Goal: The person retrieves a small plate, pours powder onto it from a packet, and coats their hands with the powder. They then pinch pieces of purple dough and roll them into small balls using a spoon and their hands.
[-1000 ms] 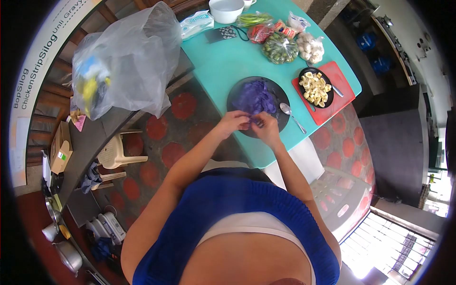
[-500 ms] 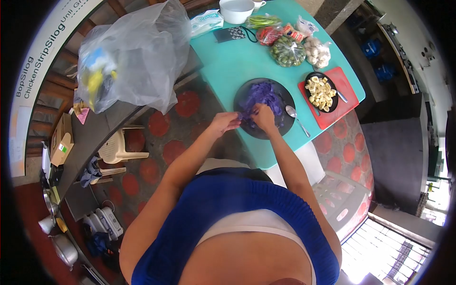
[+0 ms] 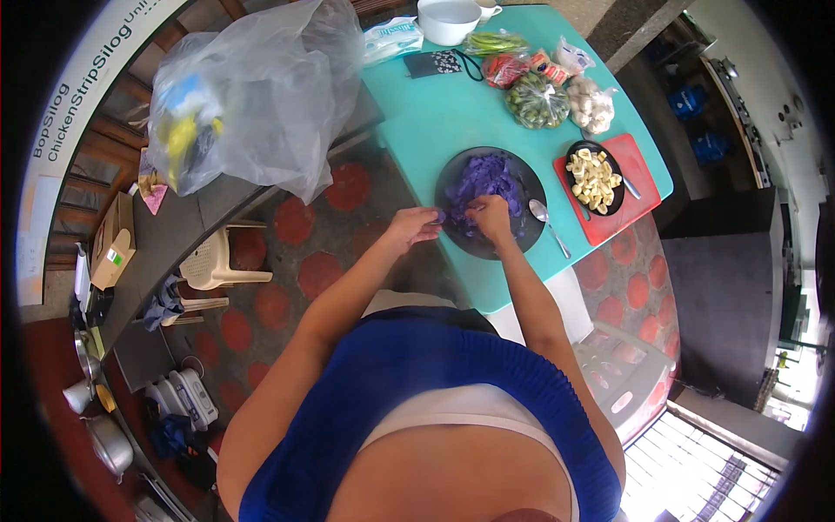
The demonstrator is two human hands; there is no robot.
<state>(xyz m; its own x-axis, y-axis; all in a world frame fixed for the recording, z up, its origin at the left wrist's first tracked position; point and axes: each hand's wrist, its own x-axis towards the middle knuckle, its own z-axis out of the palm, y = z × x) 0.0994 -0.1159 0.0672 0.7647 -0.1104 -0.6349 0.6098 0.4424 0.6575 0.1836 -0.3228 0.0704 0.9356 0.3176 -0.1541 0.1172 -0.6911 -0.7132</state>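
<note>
Both hands have moved apart since one second ago, when I saw them meet at the near edge of the plate. From far away, through the head camera, I count two hands. The left hand (image 3: 413, 229) is just off the left side of one big dark plate (image 3: 477, 249), and its fingers are pinched nearly together on one small purple bit (image 3: 439, 216). The right hand (image 3: 491, 217) reaches over the plate, with its fingers bent in and touching the near side of one purple heap (image 3: 489, 177); I cannot tell how far open they are, or if they have hold of any of it. That heap sits near the middle of the plate. One spoon (image 3: 538, 210) lies with its round end on the plate's right side and its handle out over the green bench (image 3: 426, 122). To the right I see one red board (image 3: 646, 150) with one small black dish (image 3: 616, 200) on it, full of yellow bits (image 3: 594, 180), too many for me to count. Farther back, I count one bag of round green things (image 3: 537, 100), one bag of white bulbs (image 3: 591, 104), one white bowl (image 3: 448, 23) and one white cup (image 3: 490, 13).
</note>
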